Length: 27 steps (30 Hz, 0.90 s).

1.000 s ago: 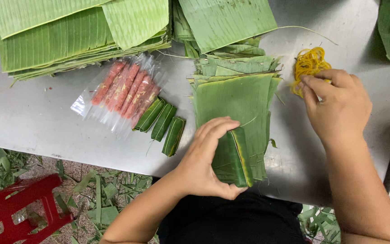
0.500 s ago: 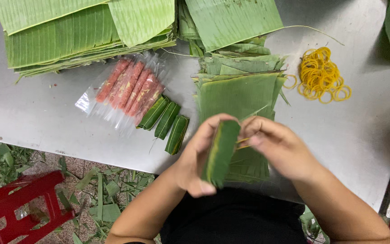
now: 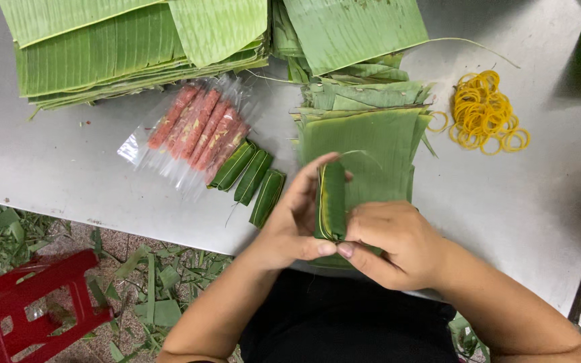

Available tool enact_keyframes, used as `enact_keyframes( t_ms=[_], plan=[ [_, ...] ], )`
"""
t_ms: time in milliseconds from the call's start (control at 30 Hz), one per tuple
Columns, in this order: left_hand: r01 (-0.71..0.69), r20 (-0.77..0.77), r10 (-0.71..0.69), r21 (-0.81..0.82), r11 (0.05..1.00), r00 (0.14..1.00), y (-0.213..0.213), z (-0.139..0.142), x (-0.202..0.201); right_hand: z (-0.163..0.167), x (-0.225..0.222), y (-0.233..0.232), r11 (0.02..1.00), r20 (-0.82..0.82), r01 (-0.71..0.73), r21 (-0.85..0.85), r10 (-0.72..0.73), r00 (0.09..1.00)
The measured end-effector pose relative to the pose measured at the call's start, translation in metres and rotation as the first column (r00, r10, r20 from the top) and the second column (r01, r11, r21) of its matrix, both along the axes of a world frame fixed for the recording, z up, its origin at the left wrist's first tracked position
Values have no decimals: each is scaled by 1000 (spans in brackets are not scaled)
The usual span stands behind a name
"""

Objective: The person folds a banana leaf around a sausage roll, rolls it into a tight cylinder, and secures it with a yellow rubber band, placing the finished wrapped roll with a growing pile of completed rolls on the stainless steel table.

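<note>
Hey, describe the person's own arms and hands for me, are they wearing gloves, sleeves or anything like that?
Both arms are bare from the bottom edge of the picture to the fingertips, with no sleeves in view. The left hand and the right hand wear no gloves, and no rings, watch or bracelet show. The fingernails look short and unpainted. Dark clothing shows at the person's lap between the forearms.

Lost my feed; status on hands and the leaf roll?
Both hands' fingers grip the leaf roll. A yellow band runs along it. Nothing in the way.
</note>
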<state>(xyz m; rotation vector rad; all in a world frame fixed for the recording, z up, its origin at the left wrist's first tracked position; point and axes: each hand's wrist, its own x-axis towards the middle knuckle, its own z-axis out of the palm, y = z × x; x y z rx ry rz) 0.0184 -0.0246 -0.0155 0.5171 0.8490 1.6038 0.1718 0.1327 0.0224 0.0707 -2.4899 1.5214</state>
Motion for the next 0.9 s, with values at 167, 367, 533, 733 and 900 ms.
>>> enact_keyframes(
  t_ms=[167, 367, 533, 733, 900],
  plan=[
    [-223, 253, 225, -37, 974, 941, 4, 8, -14, -16, 8, 0, 999, 98, -43, -17, 44, 994],
    [-415, -949, 292, 218, 884, 123, -1, 1, -21, -29, 33, 12, 262, 39, 6, -965, 121, 992],
    [-101, -758, 425, 536, 838, -494, -11, -3, -7, -43, 14, -1, 558, 406, 433, -708, -180, 896],
    [-190, -977, 199, 210, 959, -76, 3, 12, -9, -36, 24, 11, 470, 312, 131, -873, 332, 890],
    [-119, -983, 132, 117, 986, 125, 17, 20, -9, -39, 30, -5, 573, 264, 164, -803, 95, 960]
  ],
)
